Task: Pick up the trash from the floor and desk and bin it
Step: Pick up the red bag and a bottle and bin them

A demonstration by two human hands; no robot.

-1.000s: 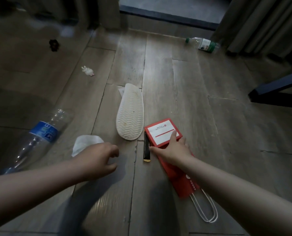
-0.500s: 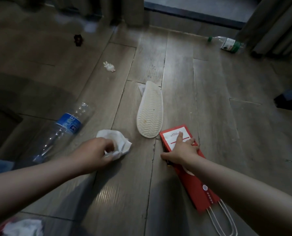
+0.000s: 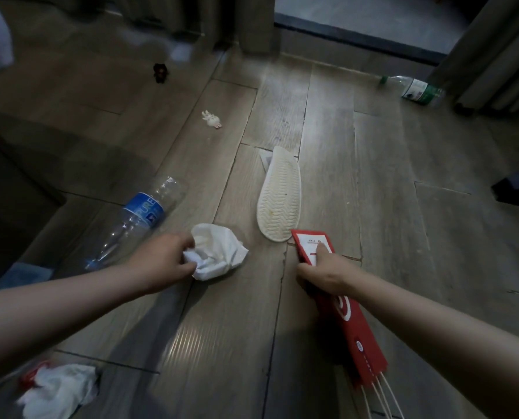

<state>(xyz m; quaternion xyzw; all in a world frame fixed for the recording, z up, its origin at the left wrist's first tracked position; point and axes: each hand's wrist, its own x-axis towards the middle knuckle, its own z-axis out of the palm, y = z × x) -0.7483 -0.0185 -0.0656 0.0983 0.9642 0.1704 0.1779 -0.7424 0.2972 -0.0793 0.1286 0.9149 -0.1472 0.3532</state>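
Both hands work at once, low in the frame: the left hand (image 3: 161,261) pinches the tissue (image 3: 217,254) to lift it, while the right hand (image 3: 321,272) clamps the red bag (image 3: 347,325), probably gathering trash.

floor (image 3: 373,207): grey-brown wood-look planks, dim light, a pale sheen along the middle boards.
curtains (image 3: 491,46): grey folds hanging at the far right corner of the floor; more folds at the far edge, left of middle.
threshold (image 3: 358,34): dark strip along the far edge, with a paler surface beyond it.
rabbit figure (image 3: 211,119): small, white, lying on its side on a plank left of middle, toward the far edge.
dark figure (image 3: 160,73): small and blackish, farther back and left of the rabbit figure; details too dim to tell.
furniture leg (image 3: 518,189): dark bar entering at the right edge of the floor.
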